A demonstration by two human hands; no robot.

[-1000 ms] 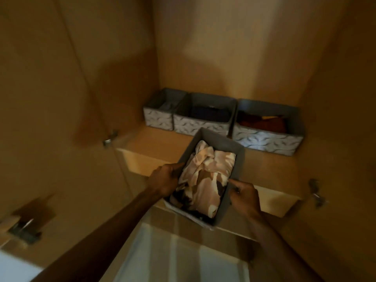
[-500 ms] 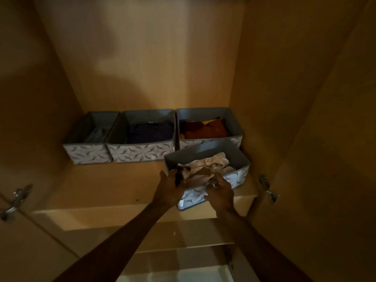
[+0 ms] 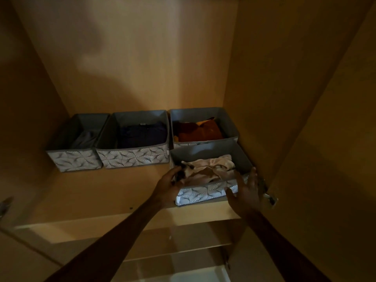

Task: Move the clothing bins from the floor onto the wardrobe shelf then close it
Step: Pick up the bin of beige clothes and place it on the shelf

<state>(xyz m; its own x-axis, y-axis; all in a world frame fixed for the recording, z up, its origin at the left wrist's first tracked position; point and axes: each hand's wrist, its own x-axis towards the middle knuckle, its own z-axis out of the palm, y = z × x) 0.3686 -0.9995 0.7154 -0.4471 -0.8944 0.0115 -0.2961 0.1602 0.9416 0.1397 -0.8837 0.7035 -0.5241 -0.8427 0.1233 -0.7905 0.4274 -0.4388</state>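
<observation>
A grey patterned bin [image 3: 203, 194] with cream and brown clothes sits on the wardrobe shelf [image 3: 105, 192] at its front right, in front of a bin of rust-orange clothes [image 3: 203, 127]. My left hand [image 3: 167, 186] holds the front bin's left front corner, fingers curled over its rim. My right hand [image 3: 245, 192] lies with straight fingers against the bin's right front corner. Along the back stand a bin with dark clothes [image 3: 134, 155] and a bin with grey cloth [image 3: 75, 159].
The wardrobe's right side wall [image 3: 264, 98] is close to the front bin, with a metal hinge [image 3: 269, 197] beside my right hand. An open door [image 3: 335, 159] stands at the right. A lower shelf [image 3: 173, 251] shows below. Bare shelf lies front left.
The bin with cream clothes has slid further onto the shelf toward the right wall. My right hand has let go of its rim and moved to the right corner with fingers spread.
</observation>
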